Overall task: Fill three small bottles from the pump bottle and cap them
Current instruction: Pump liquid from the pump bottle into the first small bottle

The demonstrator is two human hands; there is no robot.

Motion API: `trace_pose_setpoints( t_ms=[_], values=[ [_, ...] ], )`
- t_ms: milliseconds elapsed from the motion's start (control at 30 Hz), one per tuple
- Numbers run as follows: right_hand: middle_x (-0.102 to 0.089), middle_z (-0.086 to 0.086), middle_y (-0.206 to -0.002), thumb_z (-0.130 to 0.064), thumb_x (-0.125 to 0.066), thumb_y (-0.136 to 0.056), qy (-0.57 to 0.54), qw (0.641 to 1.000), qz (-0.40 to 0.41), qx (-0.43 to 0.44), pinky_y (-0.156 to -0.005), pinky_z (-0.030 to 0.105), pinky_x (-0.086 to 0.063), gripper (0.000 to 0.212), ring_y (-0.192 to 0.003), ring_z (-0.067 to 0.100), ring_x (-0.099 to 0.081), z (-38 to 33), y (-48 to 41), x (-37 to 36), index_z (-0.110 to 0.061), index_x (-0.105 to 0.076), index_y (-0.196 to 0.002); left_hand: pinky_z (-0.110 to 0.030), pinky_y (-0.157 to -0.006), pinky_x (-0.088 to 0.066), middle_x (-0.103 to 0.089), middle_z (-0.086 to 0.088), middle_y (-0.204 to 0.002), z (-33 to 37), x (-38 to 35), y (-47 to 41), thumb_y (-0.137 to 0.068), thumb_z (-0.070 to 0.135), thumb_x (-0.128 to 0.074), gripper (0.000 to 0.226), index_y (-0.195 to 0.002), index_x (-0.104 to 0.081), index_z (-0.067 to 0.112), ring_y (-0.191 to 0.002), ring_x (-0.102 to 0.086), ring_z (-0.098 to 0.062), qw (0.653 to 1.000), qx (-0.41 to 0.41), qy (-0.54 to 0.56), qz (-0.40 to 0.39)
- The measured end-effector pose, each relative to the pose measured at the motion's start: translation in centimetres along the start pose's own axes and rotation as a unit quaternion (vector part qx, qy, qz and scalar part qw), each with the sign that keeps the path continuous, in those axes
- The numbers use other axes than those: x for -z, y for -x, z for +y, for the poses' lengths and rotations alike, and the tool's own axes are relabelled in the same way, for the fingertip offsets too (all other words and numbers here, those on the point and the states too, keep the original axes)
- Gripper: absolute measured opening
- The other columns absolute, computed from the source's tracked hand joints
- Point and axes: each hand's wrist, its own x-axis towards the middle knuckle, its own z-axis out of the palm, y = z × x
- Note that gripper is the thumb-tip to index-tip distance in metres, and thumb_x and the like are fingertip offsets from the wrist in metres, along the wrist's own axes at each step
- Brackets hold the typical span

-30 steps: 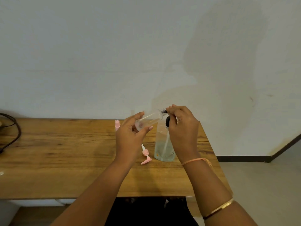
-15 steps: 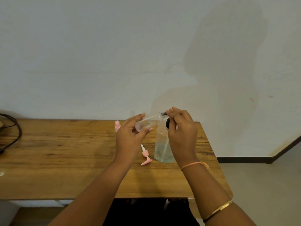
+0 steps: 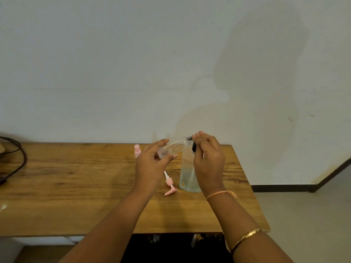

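A small clear bottle (image 3: 173, 147) is held just right of the frame's centre, above the table and tilted close to flat, with its mouth raised toward the right. Its lower end is gripped by the left hand (image 3: 152, 168), thumb below and fingers curled over the top. At the mouth, a small dark piece (image 3: 188, 138) is pinched between the fingertips of the right hand (image 3: 209, 164); whether it is a cap cannot be told, and how far it sits on the neck is hidden by the fingers.

Directly below and behind the right hand, a large clear bottle (image 3: 187, 175) is seen standing upright on the wooden table (image 3: 76, 186), with pale liquid in its lower part and a dark neck showing between the hands. Just left of it, a pink pump head (image 3: 169, 184) with its white tube is laid flat on the wood, close beside the bottle's base. Further back, to the upper left of the left hand, a small bottle with a pink top (image 3: 137, 150) is partly seen, upright.

An orange thread (image 3: 221, 193) is worn at the right wrist and a gold bangle (image 3: 245, 237) further down the forearm. At the far left edge a dark cable (image 3: 22, 158) is looped on the table. A pale wall (image 3: 133, 63) fills the upper frame.
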Motion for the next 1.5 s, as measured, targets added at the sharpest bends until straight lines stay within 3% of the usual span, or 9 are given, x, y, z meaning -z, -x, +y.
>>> trace_pose_setpoints(
  t_ms=[133, 300, 500, 633, 733, 933, 1233, 1500],
  values=[
    [-0.067, 0.012, -0.098, 0.010, -0.058, -0.083, 0.003, 1.000, -0.024, -0.013, -0.086, 0.026, -0.047, 0.022, -0.101, 0.024, -0.063, -0.7, -1.2, 0.6, 0.000, -0.070, -0.098, -0.016, -0.080, -0.051, -0.062, 0.005, -0.113, 0.5, 0.1, -0.3, -0.071, 0.017, -0.078, 0.050, -0.117, -0.062, 0.024, -0.104, -0.061, -0.013, 1.000, 0.004, 0.010, 0.002],
    [-0.067, 0.012, -0.097, 0.008, -0.057, -0.085, 0.018, 0.998, -0.040, -0.036, -0.084, 0.021, -0.043, 0.021, -0.098, 0.024, -0.064, -1.1, -2.1, 0.9, -0.001, -0.071, -0.098, -0.035, -0.091, -0.053, -0.063, 0.006, -0.115, 0.6, 0.3, -0.6, -0.070, 0.016, -0.079, 0.050, -0.116, -0.063, 0.025, -0.108, -0.060, -0.013, 1.000, 0.006, 0.020, -0.001],
    [-0.068, 0.012, -0.099, 0.011, -0.060, -0.082, 0.008, 1.000, 0.000, -0.009, -0.086, 0.029, -0.050, 0.023, -0.101, 0.023, -0.063, -0.3, -0.8, 0.2, 0.000, -0.070, -0.099, -0.019, -0.083, -0.051, -0.062, 0.008, -0.113, 0.4, 0.3, -0.6, -0.071, 0.016, -0.079, 0.050, -0.118, -0.063, 0.022, -0.107, -0.059, -0.012, 1.000, 0.003, 0.004, -0.002],
    [-0.066, 0.012, -0.099, 0.003, -0.053, -0.084, 0.007, 1.000, -0.001, -0.002, -0.089, 0.029, -0.049, 0.022, -0.103, 0.024, -0.061, 0.0, 0.0, 0.0, 0.001, -0.069, -0.099, -0.034, -0.091, -0.052, -0.062, 0.005, -0.117, 0.0, 0.1, -0.3, -0.071, 0.018, -0.079, 0.050, -0.118, -0.063, 0.024, -0.109, -0.059, -0.013, 1.000, 0.024, 0.013, -0.008],
    [-0.067, 0.011, -0.097, 0.008, -0.056, -0.084, -0.003, 1.000, -0.013, -0.021, -0.088, 0.030, -0.050, 0.021, -0.103, 0.023, -0.061, -0.5, -0.6, 0.3, 0.001, -0.070, -0.097, -0.040, -0.093, -0.052, -0.061, 0.003, -0.119, 0.3, 0.0, -0.2, -0.071, 0.017, -0.078, 0.050, -0.118, -0.062, 0.024, -0.112, -0.058, -0.016, 0.999, 0.030, 0.020, -0.006],
    [-0.066, 0.012, -0.094, 0.011, -0.058, -0.083, 0.021, 0.999, -0.040, -0.024, -0.082, 0.024, -0.047, 0.022, -0.096, 0.026, -0.064, -1.4, -1.9, 0.8, 0.000, -0.071, -0.097, -0.041, -0.093, -0.052, -0.064, 0.000, -0.119, 0.8, 0.2, -0.4, -0.070, 0.014, -0.079, 0.051, -0.118, -0.063, 0.023, -0.109, -0.061, -0.017, 0.998, 0.032, 0.045, 0.004],
    [-0.067, 0.013, -0.100, 0.007, -0.055, -0.083, 0.002, 1.000, -0.001, -0.001, -0.089, 0.028, -0.047, 0.022, -0.103, 0.025, -0.062, -0.3, 0.2, 0.4, 0.001, -0.070, -0.099, -0.038, -0.095, -0.051, -0.062, 0.005, -0.116, 0.5, 0.3, 0.3, -0.071, 0.014, -0.078, 0.050, -0.117, -0.062, 0.024, -0.111, -0.059, -0.015, 0.999, 0.031, 0.025, -0.011],
    [-0.067, 0.013, -0.095, 0.014, -0.058, -0.080, -0.002, 1.000, -0.016, -0.002, -0.083, 0.031, -0.053, 0.024, -0.099, 0.026, -0.064, -1.2, -1.1, 0.9, 0.001, -0.071, -0.096, -0.042, -0.092, -0.052, -0.063, 0.000, -0.120, 1.2, 0.6, 0.2, -0.070, 0.015, -0.078, 0.051, -0.118, -0.063, 0.022, -0.112, -0.059, -0.018, 0.999, 0.031, 0.028, 0.000]
  ],
)
